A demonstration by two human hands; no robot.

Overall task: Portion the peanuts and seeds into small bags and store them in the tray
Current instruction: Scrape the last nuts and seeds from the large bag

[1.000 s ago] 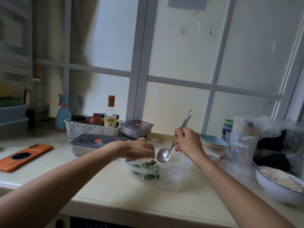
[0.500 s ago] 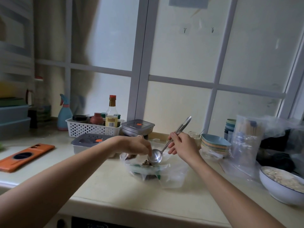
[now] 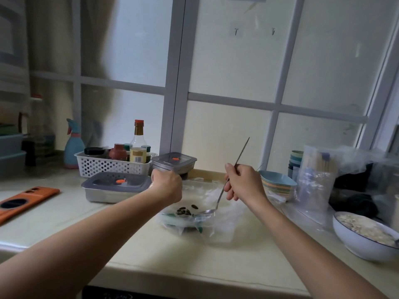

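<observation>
Lower right, nearest: we note a white bowl of pale pieces on the counter, well apart from both hands. Centre: a clear bag lies crumpled, with dark seeds heaped at its mouth, below and between the hands. Spoon: bowl end just beside the seeds, handle slanting up. Right hand: fingers curled round the handle. Left hand: curled, gripping the bag's upper edge. Behind it, left of centre, we record a lidded steel tray; a second lidded box sits farther back.
</observation>
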